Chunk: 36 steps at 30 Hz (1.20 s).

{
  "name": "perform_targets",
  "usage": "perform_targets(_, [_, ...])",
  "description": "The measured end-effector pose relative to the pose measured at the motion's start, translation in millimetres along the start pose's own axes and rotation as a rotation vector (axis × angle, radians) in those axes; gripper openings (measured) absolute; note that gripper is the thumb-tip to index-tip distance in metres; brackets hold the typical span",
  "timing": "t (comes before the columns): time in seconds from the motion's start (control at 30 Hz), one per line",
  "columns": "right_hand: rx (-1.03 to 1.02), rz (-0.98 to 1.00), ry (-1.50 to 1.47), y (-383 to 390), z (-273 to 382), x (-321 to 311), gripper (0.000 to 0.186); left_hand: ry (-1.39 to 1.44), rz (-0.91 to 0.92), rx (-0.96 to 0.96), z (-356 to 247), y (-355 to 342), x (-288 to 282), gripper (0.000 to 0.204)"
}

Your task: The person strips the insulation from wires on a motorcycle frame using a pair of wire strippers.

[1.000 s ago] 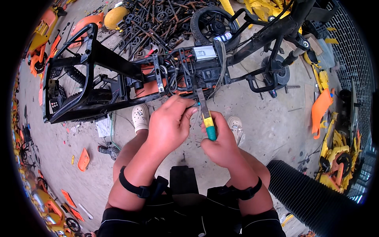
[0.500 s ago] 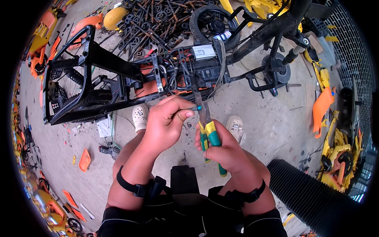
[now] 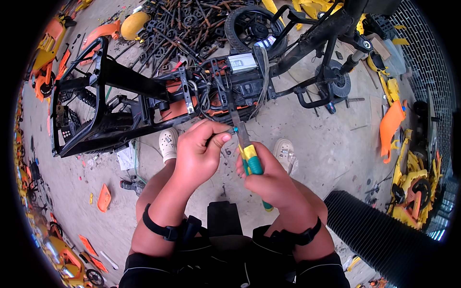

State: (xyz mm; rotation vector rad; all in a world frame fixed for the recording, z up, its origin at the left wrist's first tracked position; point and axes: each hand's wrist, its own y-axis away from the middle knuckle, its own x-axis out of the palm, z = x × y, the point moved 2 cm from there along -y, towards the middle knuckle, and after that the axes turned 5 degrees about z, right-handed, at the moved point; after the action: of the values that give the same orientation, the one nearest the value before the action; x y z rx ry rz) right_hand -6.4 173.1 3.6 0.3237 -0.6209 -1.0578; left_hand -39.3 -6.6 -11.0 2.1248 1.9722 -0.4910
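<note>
Between the thumb and forefinger of my left hand (image 3: 199, 151) is a thin dark piece, perhaps a wire end, with a small blue bit (image 3: 235, 129) at its tip. My right hand (image 3: 270, 175) grips a pair of snips (image 3: 253, 162) with green and yellow handles. Their long metal blades point away from me and pass right beside the blue bit; whether they touch it I cannot tell. Just beyond both hands lies a stripped black vehicle frame (image 3: 110, 132), holding loose cables (image 3: 263, 89) and a silver box (image 3: 242, 63).
Past the frame are a heap of rusty metal parts (image 3: 187, 29) and a black wheel (image 3: 254, 30). Orange and yellow panels (image 3: 393, 127) lie to the right. A ribbed black object (image 3: 370, 230) stands by my right leg. An orange scrap (image 3: 103, 198) lies left.
The snips' handles have come closer together, and their blades look nearer each other. My left hand still holds the blue-tipped piece, moved slightly left. The whole view has shifted a little.
</note>
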Motion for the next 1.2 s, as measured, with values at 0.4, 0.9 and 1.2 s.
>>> perform_targets(0.4, [-0.011, -0.311, 0.483, -16.7, -16.7, 6.6, 0.060, -0.375, -0.088, -0.006, -10.2, 4.8, 9.5, 0.005])
perform_targets(0.9, [0.038, 0.073, -0.212, -1.2, 0.7, 10.6, 0.050, 0.310, 0.039, -0.239, 14.0, 6.8, -1.7, 0.004])
perform_targets(1.2, [-0.004, 0.120, -0.242, -6.6, 1.8, 5.0, 0.052, 0.389, 0.026, -0.192, 13.5, 4.6, 0.7, 0.007])
